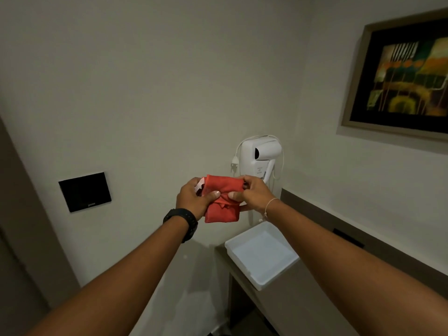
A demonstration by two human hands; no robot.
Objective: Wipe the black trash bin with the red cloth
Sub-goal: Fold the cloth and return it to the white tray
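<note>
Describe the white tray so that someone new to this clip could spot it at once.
Start at the framed painting on the right wall, then drop to the grey counter below it. The white tray sits on the counter's near end, under the wall-mounted hair dryer. It is the only flat, shallow, empty box there.

Both arms outstretched, left hand (194, 198) and right hand (252, 194) close together, fingers pinched shut, thumbs nearly touching

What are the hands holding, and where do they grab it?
Both hands hold the red cloth. The left hand pinches its left side and the right hand pinches its right side, near the top.
</note>
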